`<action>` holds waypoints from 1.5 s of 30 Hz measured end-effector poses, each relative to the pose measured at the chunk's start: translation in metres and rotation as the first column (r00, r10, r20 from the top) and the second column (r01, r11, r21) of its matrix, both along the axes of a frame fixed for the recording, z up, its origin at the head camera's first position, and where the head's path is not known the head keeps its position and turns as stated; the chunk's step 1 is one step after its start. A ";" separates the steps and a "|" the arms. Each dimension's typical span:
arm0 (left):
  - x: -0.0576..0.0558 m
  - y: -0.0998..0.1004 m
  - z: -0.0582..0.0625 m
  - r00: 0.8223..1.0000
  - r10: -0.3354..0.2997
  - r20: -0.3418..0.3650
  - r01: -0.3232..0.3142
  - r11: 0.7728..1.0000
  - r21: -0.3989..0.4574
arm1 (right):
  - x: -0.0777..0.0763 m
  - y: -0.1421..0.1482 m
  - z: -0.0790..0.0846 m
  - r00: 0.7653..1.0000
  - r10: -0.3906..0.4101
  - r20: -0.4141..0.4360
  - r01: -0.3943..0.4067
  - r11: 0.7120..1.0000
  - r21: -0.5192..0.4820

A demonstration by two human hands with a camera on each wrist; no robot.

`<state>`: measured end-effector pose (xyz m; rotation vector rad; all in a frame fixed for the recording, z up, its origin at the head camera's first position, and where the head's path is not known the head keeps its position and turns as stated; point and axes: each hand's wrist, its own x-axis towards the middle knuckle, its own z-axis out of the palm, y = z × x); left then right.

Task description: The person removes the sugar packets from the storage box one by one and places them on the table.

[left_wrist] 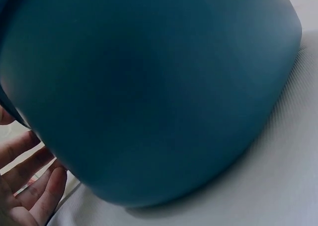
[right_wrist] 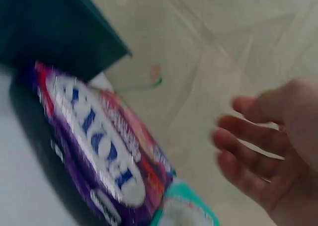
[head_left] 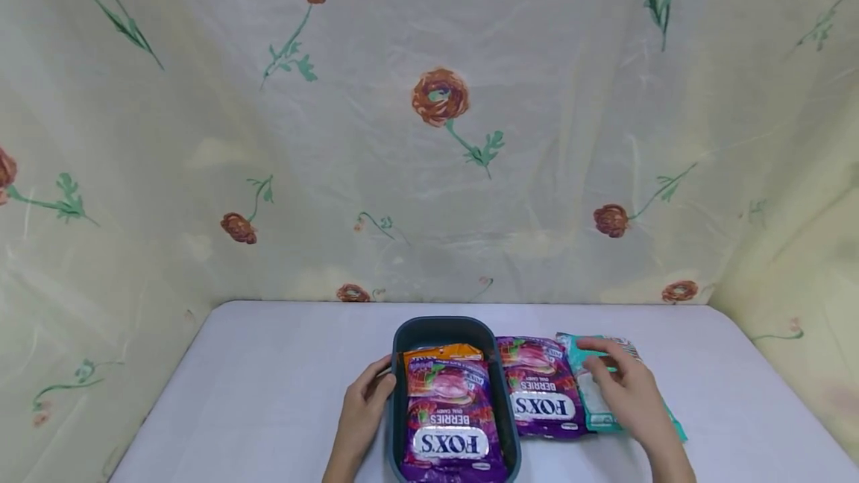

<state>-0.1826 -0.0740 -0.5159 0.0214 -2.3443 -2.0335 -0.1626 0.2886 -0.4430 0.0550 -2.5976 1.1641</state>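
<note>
A dark teal-blue bin (head_left: 400, 341) holds a purple Fox's Berries candy bag (head_left: 451, 408), lying over an orange packet (head_left: 446, 352). At the bin's left side, my left hand (head_left: 362, 408) touches the outer wall with its fingertips; the left wrist view has its fingers (left_wrist: 27, 164) fairly straight along that wall. A second purple Fox's bag (head_left: 542, 390) lies just right of the bin. Beside that bag is a teal and white packet (head_left: 597, 401), partly covered in the head view by my right hand (head_left: 624, 386). That hand is above the packet, fingers loosely bent, holding nothing.
Everything stands on a white table (head_left: 268, 393), whose far edge meets a pale curtain (head_left: 362, 147) printed with flowers. The curtain also surrounds the table on the left and right.
</note>
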 end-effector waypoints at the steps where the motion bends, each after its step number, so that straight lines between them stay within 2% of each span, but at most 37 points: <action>1: 0.000 0.000 0.000 1.000 0.001 0.003 -0.001 1.000 0.003 | 0.001 -0.005 0.003 0.997 0.069 0.033 -0.068 0.997 -0.034; 4: 0.000 0.001 0.000 1.000 0.005 0.013 -0.005 1.000 0.008 | 0.007 -0.019 0.014 0.959 0.251 0.136 -0.220 0.954 -0.203; 6: 0.000 0.002 0.000 1.000 0.007 0.015 -0.007 1.000 0.004 | 0.010 -0.028 0.021 0.926 0.334 0.175 -0.271 0.912 -0.307; 9: 0.000 0.001 0.000 1.000 0.006 0.008 -0.006 1.000 -0.004 | 0.014 -0.040 0.030 0.893 0.402 0.201 -0.301 0.867 -0.397; 11: -0.001 0.001 0.000 1.000 0.005 0.005 -0.005 1.000 -0.007 | 0.017 -0.049 0.034 0.891 0.409 0.195 -0.301 0.856 -0.420; 14: -0.002 0.001 -0.001 1.000 0.006 0.000 -0.006 1.000 -0.013 | 0.020 -0.064 0.039 0.901 0.389 0.191 -0.263 0.842 -0.471; 17: -0.002 0.000 0.000 1.000 0.006 0.001 -0.006 1.000 -0.019 | 0.023 -0.080 0.043 0.896 0.386 0.219 -0.207 0.800 -0.564; 20: -0.003 0.000 0.000 1.000 0.009 0.002 -0.009 1.000 -0.026 | 0.027 -0.097 0.046 0.872 0.417 0.257 -0.164 0.743 -0.649; 21: -0.003 0.000 0.000 1.000 0.008 0.003 -0.008 1.000 -0.024 | 0.028 -0.103 0.046 0.863 0.425 0.274 -0.150 0.732 -0.664; 24: -0.003 0.001 0.000 1.000 0.012 0.006 -0.012 1.000 -0.028 | 0.032 -0.121 0.046 0.835 0.436 0.336 -0.126 0.745 -0.655; 27: -0.002 0.001 0.001 1.000 0.013 0.007 -0.013 1.000 -0.027 | 0.033 -0.136 0.042 0.817 0.416 0.400 -0.110 0.793 -0.599; 30: -0.002 0.001 0.001 1.000 0.012 0.010 -0.012 1.000 -0.029 | 0.033 -0.144 0.035 0.814 0.380 0.438 -0.102 0.837 -0.537; 35: -0.003 0.001 0.000 1.000 0.002 0.010 -0.002 1.000 -0.025 | 0.032 -0.148 0.022 0.826 0.315 0.467 -0.107 0.901 -0.420; 38: -0.003 0.001 -0.002 1.000 -0.004 0.000 0.004 1.000 -0.026 | 0.032 -0.150 0.017 0.830 0.305 0.467 -0.123 0.917 -0.380; 42: -0.001 0.000 -0.002 1.000 -0.009 -0.021 0.009 1.000 -0.003 | 0.031 -0.154 0.015 0.837 0.330 0.436 -0.152 0.906 -0.394; 45: 0.000 0.000 -0.002 1.000 -0.007 -0.025 0.007 1.000 0.011 | 0.029 -0.153 0.014 0.833 0.345 0.433 -0.162 0.900 -0.405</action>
